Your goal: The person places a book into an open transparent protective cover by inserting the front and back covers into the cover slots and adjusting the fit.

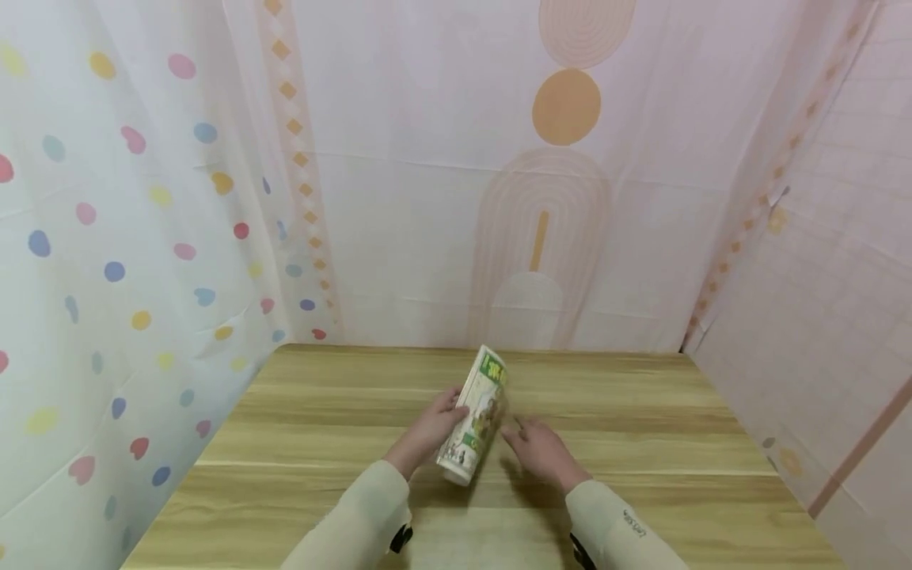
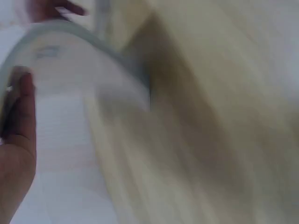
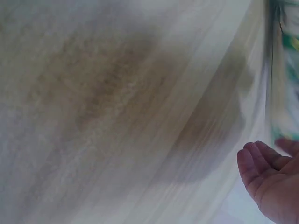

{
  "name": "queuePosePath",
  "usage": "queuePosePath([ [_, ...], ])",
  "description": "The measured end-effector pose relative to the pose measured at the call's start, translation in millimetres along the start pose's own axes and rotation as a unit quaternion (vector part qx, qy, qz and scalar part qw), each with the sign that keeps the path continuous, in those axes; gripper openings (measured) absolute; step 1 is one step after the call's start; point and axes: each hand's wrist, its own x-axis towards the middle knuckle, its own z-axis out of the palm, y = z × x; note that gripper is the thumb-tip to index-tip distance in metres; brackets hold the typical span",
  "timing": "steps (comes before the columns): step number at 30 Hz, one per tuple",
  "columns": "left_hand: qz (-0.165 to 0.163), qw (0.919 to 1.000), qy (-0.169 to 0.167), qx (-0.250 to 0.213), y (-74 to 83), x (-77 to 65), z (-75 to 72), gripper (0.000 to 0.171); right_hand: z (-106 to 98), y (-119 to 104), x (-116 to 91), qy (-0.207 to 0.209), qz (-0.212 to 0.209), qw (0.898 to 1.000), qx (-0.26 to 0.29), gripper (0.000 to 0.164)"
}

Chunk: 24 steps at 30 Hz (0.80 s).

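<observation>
A thin softcover book (image 1: 473,423) with a cream and green printed cover is held tilted above the tabletop, its body bent into a curve. My left hand (image 1: 431,431) grips its left edge, the thumb lying on the cover. In the left wrist view, the blurred pale underside of the book (image 2: 70,70) arches away from the left hand (image 2: 21,135). On the book's right side is my right hand (image 1: 543,455), fingers loosely bent and nothing visible in them. The right wrist view has the right hand (image 3: 275,184) beside the blurred printed cover.
The wood-grain table (image 1: 321,427) extends around both hands. A pale curtain (image 1: 399,237) with orange and beige shapes hangs behind its far edge. A dotted curtain (image 1: 142,261) borders the left side, and another pale curtain (image 1: 841,301) borders the right.
</observation>
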Motion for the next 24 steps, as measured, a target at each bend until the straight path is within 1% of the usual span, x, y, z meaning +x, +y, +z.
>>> queuePosePath([
  [1, 0.008, 0.9994, -0.001, -0.035, 3.0, 1.9, -0.6, 0.047, -1.9, 0.2, 1.4, -0.003, 0.017, 0.999, 0.051, 0.06],
  [2, 0.017, 0.998, -0.001, -0.061, 5.8, 3.5, -1.3, 0.047, -4.0, 0.6, 2.9, -0.006, 0.032, 0.994, 0.102, 0.063],
  [3, 0.024, 0.9962, -0.002, -0.084, 7.9, 5.0, -2.3, 0.046, -6.0, 0.8, 4.1, -0.007, 0.05, 0.986, 0.156, 0.064],
  [4, 0.029, 0.9953, 0.0, -0.093, 8.9, 5.8, -3.6, 0.046, -7.8, 1.0, 5.7, -0.006, 0.063, 0.976, 0.206, 0.062],
  [5, 0.026, 0.9944, 0.003, -0.103, 9.6, 6.0, -4.6, 0.047, -9.2, 1.6, 7.2, -0.005, 0.076, 0.966, 0.247, 0.059],
  [7, 0.023, 0.9936, 0.011, -0.11, 8.2, 5.6, -7.1, 0.046, -11.2, 2.4, 9.9, 0.009, 0.091, 0.95, 0.297, 0.051],
  [9, 0.017, 0.9923, 0.018, -0.121, 4.9, 5.1, -9.2, 0.044, -12.8, 2.4, 12.2, 0.032, 0.1, 0.942, 0.32, 0.041],
  [10, 0.017, 0.9912, 0.019, -0.13, 3.1, 4.8, -10.0, 0.044, -13.6, 2.3, 13.2, 0.042, 0.101, 0.941, 0.321, 0.039],
  [12, 0.013, 0.9876, 0.019, -0.155, 0.5, 4.7, -10.9, 0.043, -14.8, 1.4, 14.6, 0.053, 0.102, 0.939, 0.325, 0.038],
  [14, 0.013, 0.9837, 0.011, -0.179, -1.0, 5.2, -10.8, 0.044, -15.0, 1.1, 14.6, 0.036, 0.104, 0.937, 0.333, 0.046],
  [16, 0.012, 0.9813, -0.004, -0.192, -0.7, 5.1, -10.0, 0.047, -14.2, 1.2, 13.9, 0.003, 0.109, 0.927, 0.359, 0.057],
  [18, 0.011, 0.9807, -0.014, -0.195, -0.3, 5.2, -9.1, 0.05, -12.4, 1.7, 13.2, -0.022, 0.116, 0.914, 0.388, 0.065],
  [19, 0.011, 0.981, -0.017, -0.193, -0.7, 5.3, -9.0, 0.051, -11.6, 2.2, 13.1, -0.028, 0.118, 0.91, 0.397, 0.065],
  [20, 0.01, 0.9817, -0.015, -0.19, -1.1, 5.2, -8.9, 0.051, -11.0, 2.5, 13.0, -0.023, 0.119, 0.907, 0.402, 0.063],
  [21, 0.008, 0.9828, -0.009, -0.185, -2.1, 5.1, -9.2, 0.052, -10.5, 2.6, 13.1, -0.011, 0.12, 0.907, 0.404, 0.06],
  [22, 0.005, 0.9846, 0.0, -0.175, -3.6, 5.2, -9.7, 0.051, -10.1, 3.0, 13.3, 0.005, 0.118, 0.91, 0.397, 0.055],
  [24, 0.004, 0.9897, 0.023, -0.141, -7.6, 5.0, -11.0, 0.048, -10.1, 3.4, 13.8, 0.038, 0.115, 0.917, 0.38, 0.045],
])
